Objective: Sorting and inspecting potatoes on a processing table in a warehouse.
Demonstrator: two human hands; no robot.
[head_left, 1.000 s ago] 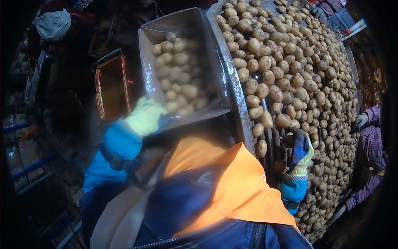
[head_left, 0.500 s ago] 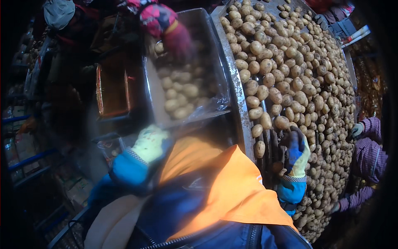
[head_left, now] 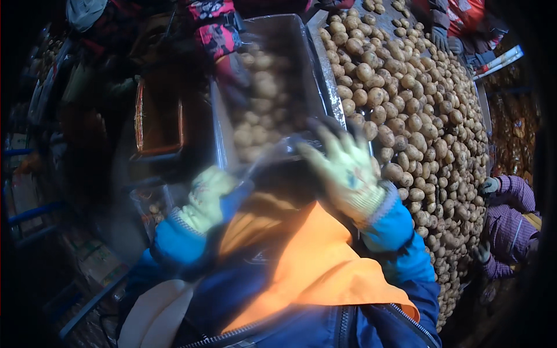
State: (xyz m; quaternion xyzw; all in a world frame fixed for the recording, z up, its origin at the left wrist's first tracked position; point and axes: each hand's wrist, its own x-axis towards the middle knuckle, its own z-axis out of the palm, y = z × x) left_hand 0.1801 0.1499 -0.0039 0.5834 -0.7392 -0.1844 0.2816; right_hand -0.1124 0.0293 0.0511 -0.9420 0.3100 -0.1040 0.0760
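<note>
My left hand (head_left: 209,194), in a pale yellow glove with blue on the palm side, is beside the near left corner of a plastic-lined box (head_left: 219,124). Its fingers are bent out of sight and blurred, so what they hold, if anything, does not show. My right hand (head_left: 346,168), gloved alike, reaches over the box's near right corner with its fingers spread; the dark fingertips are smeared by motion. I see nothing held in it. Potatoes (head_left: 261,107) lie inside the box, blurred. Clear plastic film (head_left: 284,148) shows at the box's near rim.
A sorting table heaped with potatoes (head_left: 418,139) runs along the right, its metal edge (head_left: 332,75) against the box. A co-worker's gloved hand (head_left: 233,78) is over the box. Other workers' hands (head_left: 439,37) (head_left: 490,185) are at the table's sides. An orange-rimmed crate (head_left: 139,119) stands left.
My right hand has left the potatoes on the table and moved left and away from me, to the box's near corner, its fingers now spread. My left hand has shifted only slightly.
</note>
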